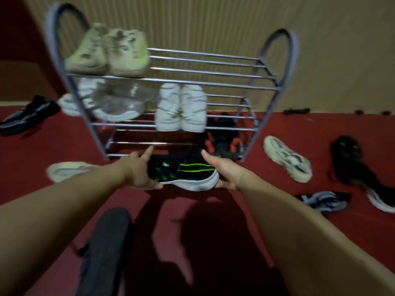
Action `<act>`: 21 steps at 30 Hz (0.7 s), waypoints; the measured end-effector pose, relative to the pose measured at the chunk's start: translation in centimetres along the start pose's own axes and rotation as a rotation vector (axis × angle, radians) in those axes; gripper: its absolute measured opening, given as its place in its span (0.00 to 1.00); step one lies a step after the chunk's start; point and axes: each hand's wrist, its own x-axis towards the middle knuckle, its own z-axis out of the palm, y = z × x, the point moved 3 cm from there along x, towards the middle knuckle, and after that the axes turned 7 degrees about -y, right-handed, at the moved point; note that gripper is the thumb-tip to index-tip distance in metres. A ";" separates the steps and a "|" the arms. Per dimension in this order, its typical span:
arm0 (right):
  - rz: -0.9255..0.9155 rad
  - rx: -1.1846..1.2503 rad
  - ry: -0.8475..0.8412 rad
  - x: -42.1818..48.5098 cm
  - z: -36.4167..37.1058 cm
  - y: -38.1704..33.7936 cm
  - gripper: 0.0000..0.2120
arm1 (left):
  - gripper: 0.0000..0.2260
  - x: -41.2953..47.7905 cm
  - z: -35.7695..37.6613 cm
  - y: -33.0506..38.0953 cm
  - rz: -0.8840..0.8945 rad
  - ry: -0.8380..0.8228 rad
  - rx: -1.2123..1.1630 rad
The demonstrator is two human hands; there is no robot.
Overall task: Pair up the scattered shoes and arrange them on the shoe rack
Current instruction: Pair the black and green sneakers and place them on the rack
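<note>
You have the black and green shoes (pixel 188 170) squeezed side by side between your two grips, just in front of the shoe rack (pixel 275 60) and level with its bottom shelf (pixel 128 143). Your left grip (pixel 139 173) cups the left shoe from its outer side, with the forefinger stretched toward the front rail. Your right grip (pixel 223 173) clasps the right shoe, thumb on top and fingers under the white sole. Pressing inward from both sides keeps the pair together, so it can go in as one. The toes seem to point at the rack, which suits sliding them straight on.

The left stretch of that shelf looks like the target, since a black and red pair (pixel 224 142) takes its right end. Higher up, a white pair (pixel 181 107) sits on the middle shelf and a beige pair (pixel 106 52) on top at the left. Single shoes lie on the red floor (pixel 277 201) on both sides, among them a cream shoe (pixel 286 158) to the right.
</note>
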 end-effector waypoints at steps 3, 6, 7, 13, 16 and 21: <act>0.022 0.067 0.087 -4.7 -8.8 4.5 0.18 | 0.51 1.5 1.8 7.3 -0.010 -0.155 -0.251; 0.027 0.103 0.226 -9.0 -16.0 8.8 0.18 | 0.46 2.6 3.6 15.0 0.039 -0.205 -0.468; 0.028 0.119 0.258 -10.2 -18.0 10.0 0.18 | 0.44 2.7 4.6 17.7 0.030 -0.212 -0.557; -0.062 0.345 0.370 -15.5 -26.9 15.3 0.18 | 0.37 1.4 10.5 33.8 0.186 -0.302 -1.073; -0.212 0.348 0.372 -16.7 -29.5 15.9 0.15 | 0.43 2.6 10.8 40.2 0.246 -0.336 -1.314; -0.412 0.364 0.399 -18.5 -34.6 15.4 0.23 | 0.38 5.0 8.7 47.9 0.339 -0.228 -1.362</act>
